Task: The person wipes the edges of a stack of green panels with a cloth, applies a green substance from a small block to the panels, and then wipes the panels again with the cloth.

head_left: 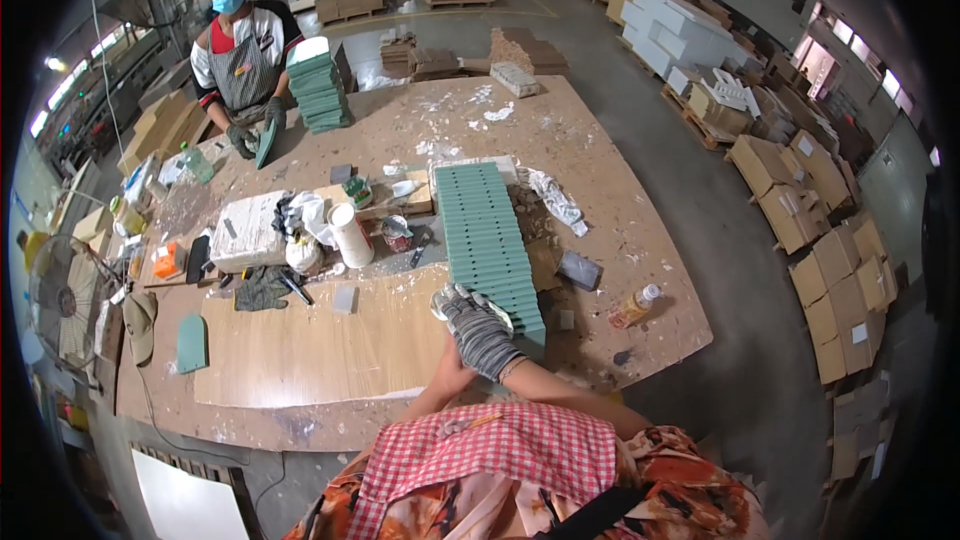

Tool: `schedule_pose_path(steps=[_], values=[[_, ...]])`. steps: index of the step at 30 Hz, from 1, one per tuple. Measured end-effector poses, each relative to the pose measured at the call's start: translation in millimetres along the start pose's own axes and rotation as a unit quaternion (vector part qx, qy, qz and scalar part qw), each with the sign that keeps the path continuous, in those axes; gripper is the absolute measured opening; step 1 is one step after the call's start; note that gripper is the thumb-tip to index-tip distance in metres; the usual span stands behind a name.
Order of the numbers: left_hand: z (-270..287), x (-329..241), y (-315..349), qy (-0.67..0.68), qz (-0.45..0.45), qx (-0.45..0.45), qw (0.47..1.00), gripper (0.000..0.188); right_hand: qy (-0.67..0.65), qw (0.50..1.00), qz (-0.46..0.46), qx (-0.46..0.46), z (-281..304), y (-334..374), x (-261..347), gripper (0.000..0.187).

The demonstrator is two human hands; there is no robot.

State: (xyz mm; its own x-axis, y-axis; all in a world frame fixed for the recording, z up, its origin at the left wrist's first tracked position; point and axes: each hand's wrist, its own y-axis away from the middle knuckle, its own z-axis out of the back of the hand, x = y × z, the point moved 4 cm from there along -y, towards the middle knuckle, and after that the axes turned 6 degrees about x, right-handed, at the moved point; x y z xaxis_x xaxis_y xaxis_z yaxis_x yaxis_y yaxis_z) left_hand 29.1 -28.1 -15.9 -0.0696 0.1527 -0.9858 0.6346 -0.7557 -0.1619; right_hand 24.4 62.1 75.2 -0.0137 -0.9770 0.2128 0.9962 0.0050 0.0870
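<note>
The green pieces (pixel 485 225) lie in a tight, overlapping row on the worktop (pixel 660 270), right of the wood panel (pixel 270 340) and running from near to far. The 2 hands meet at the row's near left edge. The gloved right hand (pixel 482 338) lies with bent fingers over the left hand (pixel 455 362), which is mostly hidden; whether either pinches a piece cannot be told.

Hazards:
- Uneven side pressure from the 2 hands could skew the near pieces and break the row's alignment.
- A wide swing of the right arm could tip the bottle (pixel 635 306), which stands right of the row, close to the worktop's right edge.
- A sweep to the left could upset the white cylinder (pixel 350 236) or the tub (pixel 397 232); any spill could mark the green pieces.
- The tall green stack (pixel 318 90), far left, could topple if knocked by the co-worker (pixel 240 60) beside it.

Containers:
- Tub: smeared with pale matter; kind unclear.
- Bottle: orange-toned, with a pale cap; fill level unclear.
- Green bottle (pixel 197 162), far left: contents cannot be told.
- White cylinder: upright; no contents visible.
- Cartons (pixel 840 290), stacked right of the worktop: contents not visible.
</note>
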Motion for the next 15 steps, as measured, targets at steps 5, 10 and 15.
schedule_pose_path(steps=[5,10,15], values=[[7.7,-2.0,-5.3,-0.152,-0.079,0.015,0.985,0.107,-0.258,0.964,0.061,-0.033,19.3,2.2,-12.5,0.049],[1.5,-53.7,-30.3,-0.129,-0.053,-0.012,0.990,0.115,-0.249,0.948,0.067,-0.186,49.8,20.5,-30.9,0.049],[17.0,-4.4,-28.3,-0.093,-0.039,0.001,0.995,0.112,0.056,0.998,-0.035,-0.013,34.4,-12.9,-10.3,0.062]])
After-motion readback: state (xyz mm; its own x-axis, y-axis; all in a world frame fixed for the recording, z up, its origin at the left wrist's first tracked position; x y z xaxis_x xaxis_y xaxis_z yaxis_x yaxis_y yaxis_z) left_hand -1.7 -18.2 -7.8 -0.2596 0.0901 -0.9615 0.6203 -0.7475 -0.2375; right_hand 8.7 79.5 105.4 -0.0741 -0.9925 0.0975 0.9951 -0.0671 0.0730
